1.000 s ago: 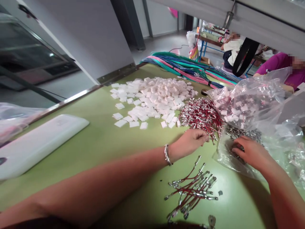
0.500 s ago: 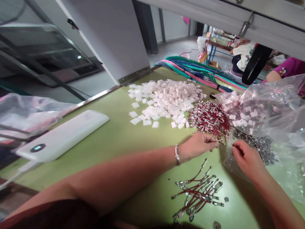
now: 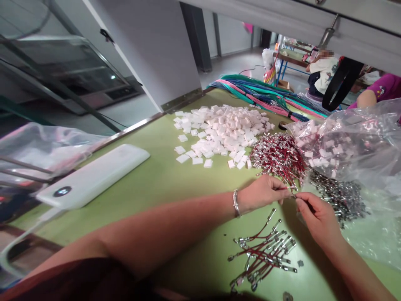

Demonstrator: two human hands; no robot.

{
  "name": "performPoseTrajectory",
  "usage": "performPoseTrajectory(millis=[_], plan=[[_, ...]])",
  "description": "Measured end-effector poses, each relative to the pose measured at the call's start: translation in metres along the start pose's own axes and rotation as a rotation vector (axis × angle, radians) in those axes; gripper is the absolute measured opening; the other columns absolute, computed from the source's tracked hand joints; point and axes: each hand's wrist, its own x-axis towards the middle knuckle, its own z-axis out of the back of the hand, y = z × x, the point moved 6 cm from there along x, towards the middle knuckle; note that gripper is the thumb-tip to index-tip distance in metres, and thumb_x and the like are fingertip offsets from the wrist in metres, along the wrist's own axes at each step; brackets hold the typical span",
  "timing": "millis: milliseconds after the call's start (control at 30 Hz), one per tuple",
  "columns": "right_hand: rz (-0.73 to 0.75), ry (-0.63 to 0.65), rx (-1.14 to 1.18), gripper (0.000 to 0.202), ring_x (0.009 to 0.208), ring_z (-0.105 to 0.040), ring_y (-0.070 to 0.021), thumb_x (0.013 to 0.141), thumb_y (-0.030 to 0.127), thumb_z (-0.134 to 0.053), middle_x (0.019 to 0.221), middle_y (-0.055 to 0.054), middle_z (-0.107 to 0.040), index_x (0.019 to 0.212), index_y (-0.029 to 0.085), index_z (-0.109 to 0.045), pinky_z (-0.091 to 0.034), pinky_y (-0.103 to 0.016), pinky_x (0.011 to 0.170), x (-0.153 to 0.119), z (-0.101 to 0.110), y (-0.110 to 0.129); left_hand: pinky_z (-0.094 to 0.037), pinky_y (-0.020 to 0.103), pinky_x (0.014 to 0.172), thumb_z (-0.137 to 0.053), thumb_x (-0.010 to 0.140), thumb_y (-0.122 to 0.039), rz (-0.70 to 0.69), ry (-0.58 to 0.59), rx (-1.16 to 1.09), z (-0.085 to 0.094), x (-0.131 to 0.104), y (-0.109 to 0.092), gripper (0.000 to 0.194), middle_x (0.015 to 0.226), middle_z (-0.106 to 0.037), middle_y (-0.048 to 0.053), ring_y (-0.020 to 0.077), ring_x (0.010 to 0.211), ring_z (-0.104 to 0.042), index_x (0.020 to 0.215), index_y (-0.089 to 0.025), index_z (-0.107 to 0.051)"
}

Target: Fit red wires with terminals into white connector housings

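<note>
My left hand (image 3: 266, 193), with a silver bracelet at the wrist, pinches a short red wire with a metal terminal (image 3: 291, 187). Almost touching its fingertips, my right hand (image 3: 320, 215) is closed in a pinch on a small metal piece at the wire's end, mostly covered by the fingers. Just beyond both hands lies a heap of short red wires with silver terminals (image 3: 278, 156). To the right is a pile of small grey metal pieces (image 3: 341, 196) on clear plastic. Nearer me, a loose bunch of red wires with metal ends (image 3: 266, 253) rests on the green tabletop (image 3: 188, 188).
A spread of white plastic pieces (image 3: 225, 129) covers the table's far middle. Behind it run bundled coloured cables (image 3: 260, 96). A clear bag (image 3: 369, 129) stands at right, a white power bank (image 3: 97, 175) with a cable at left. Other people (image 3: 324, 73) sit farther back.
My right hand has moved left, away from the grey metal pile, to meet my left fingertips at the wire. The view has shifted slightly; my left hand keeps its hold.
</note>
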Motion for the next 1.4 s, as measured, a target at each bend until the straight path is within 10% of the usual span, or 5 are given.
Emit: performPoseTrajectory(millis=[433,633,867,1100,1400], plan=[[-0.132,0.223,0.0,0.03,0.053,-0.055,-0.0138,0.087,0.037,-0.048,0.057,0.001,-0.061,0.066,0.021,-0.062,-0.042,-0.024,0.054,0.001,-0.012,-0.003,-0.044,0.024,0.069,-0.051,0.084,-0.018,-0.292,0.099,0.617,-0.003,-0.004,-0.016,0.021,0.078,-0.07,0.003,0.0132,0.072,-0.06,0.082,-0.019,-0.072],[-0.076,-0.077,-0.504,0.027,0.078,-0.063,-0.0207,0.089,0.036,-0.05,0.09,-0.006,-0.07,0.09,0.02,-0.071,-0.045,-0.031,0.071,0.027,0.051,-0.051,-0.035,0.027,0.057,-0.049,0.091,-0.028,-0.177,0.188,0.902,-0.003,-0.011,-0.028,0.036,0.059,-0.059,0.004,0.0124,0.053,-0.046,0.061,-0.015,-0.065],[-0.054,0.011,-0.927,0.026,0.075,-0.062,-0.0202,0.092,0.025,-0.047,0.09,-0.008,-0.066,0.086,0.018,-0.071,-0.038,-0.028,0.057,0.032,0.028,-0.067,-0.034,0.027,0.053,-0.044,0.095,-0.029,-0.132,0.364,0.968,-0.009,-0.022,-0.036,0.041,0.058,-0.059,0.004,0.0117,0.05,-0.041,0.061,-0.013,-0.062],[0.014,-0.095,-0.399,0.02,0.058,-0.058,-0.0151,0.093,0.034,-0.045,0.074,-0.002,-0.066,0.092,0.019,-0.059,-0.043,-0.026,0.056,0.016,0.031,-0.031,-0.045,0.027,0.073,-0.039,0.096,-0.029,-0.109,0.168,0.642,-0.003,-0.002,-0.022,0.025,0.091,-0.065,0.005,0.0149,0.08,-0.058,0.095,-0.016,-0.06],[0.191,-0.056,-0.165,0.016,0.052,-0.055,-0.0115,0.093,0.027,-0.049,0.063,0.002,-0.062,0.088,0.019,-0.063,-0.042,-0.021,0.051,-0.001,-0.001,0.01,-0.038,0.023,0.061,-0.04,0.093,-0.025,-0.128,0.139,0.597,-0.008,-0.007,-0.024,0.023,0.071,-0.054,-0.001,0.0111,0.066,-0.047,0.076,-0.017,-0.054]])
